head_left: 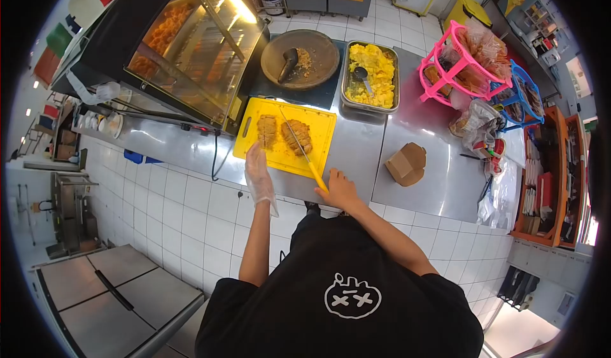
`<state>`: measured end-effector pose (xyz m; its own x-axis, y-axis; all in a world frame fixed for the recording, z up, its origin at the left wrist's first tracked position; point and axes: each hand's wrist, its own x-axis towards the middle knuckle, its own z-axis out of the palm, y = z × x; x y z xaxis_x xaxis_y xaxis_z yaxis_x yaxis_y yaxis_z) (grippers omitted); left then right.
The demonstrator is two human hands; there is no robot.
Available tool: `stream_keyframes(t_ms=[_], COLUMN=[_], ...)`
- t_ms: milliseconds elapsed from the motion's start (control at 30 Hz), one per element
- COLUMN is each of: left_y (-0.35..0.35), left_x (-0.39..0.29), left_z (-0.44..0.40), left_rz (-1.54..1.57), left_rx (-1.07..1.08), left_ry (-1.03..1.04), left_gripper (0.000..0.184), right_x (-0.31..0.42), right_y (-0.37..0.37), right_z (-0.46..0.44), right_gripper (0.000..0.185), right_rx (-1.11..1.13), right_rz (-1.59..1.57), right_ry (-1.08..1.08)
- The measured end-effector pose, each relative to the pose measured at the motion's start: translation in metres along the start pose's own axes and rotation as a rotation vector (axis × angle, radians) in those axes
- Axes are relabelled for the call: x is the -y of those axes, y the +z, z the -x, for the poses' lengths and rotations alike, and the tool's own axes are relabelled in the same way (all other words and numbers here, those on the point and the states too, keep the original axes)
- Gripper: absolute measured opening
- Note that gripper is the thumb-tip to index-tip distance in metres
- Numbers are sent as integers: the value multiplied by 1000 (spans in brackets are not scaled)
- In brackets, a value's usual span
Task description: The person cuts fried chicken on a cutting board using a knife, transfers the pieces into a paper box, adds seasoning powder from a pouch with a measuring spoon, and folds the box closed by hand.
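On a yellow cutting board (320, 122) lie two flat pieces of browned, breaded fried meat. The left fried piece (266, 131) shows cut lines across it. Over the right fried piece (298, 139) rests the blade of a knife (312, 166) with a yellow handle. My right hand (340, 191), bare, is closed around that handle at the counter's front edge. My left hand (258, 170) wears a clear plastic glove; its fingers stretch out toward the near end of the left piece, and whether they touch it is hard to see.
Behind the board stand a stone mortar (326, 45) with a dark pestle (289, 64) and a metal pan (397, 78) of yellow food with a spoon. A heated display case (210, 103) is at left. An open cardboard box (405, 165) and a pink rack (449, 65) are at right.
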<state>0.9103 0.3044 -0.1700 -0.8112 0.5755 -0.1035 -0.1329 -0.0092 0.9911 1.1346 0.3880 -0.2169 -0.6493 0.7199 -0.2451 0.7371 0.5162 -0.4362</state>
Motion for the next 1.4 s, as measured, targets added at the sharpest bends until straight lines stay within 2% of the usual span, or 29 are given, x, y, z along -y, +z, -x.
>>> stream_keyframes(t_ms=[100,200,300,400,500,600,700,800,900,1000,1200,1400], left_y=[4,7,19,44,48,45,43,40,35,53,58,51], left_x=[1,9,32,68,110,134,125,120,154,113,134,132], left_z=[-21,-43,-56,-51,-49,-53,-54,-52,-57,-41,-45,-48], left_rz=[-265,-536,-748,-700,-756,-843,-851,-825,-1061,-885,-993,-861], left_rx=[25,89,228,253,205,156,221,262,272,268,196,214], left_ry=[52,86,123,345,270,458,353,355,577,371,395,385], left_gripper=[41,40,40,49,59,63,62,62,63,67,67,66], right_x=[-6,7,5,5,3,1,-4,-1,-1,-3,-7,5], right_y=[24,30,49,47,39,29,20,3,-2,14,26,-7], right_z=[-16,-23,-15,-10,2,15,32,47,50,43,32,34], right_gripper=[53,37,29,27,28,28,29,29,29,31,33,32], right_rx=[31,123,18,65,105,157,157,176,156,173,149,180], right_rz=[-243,-267,-201,-240,-237,-202,-181,-198,-196,-205,-163,-128], right_ry=[-104,46,13,33,51,85,62,71,53,93,93,99])
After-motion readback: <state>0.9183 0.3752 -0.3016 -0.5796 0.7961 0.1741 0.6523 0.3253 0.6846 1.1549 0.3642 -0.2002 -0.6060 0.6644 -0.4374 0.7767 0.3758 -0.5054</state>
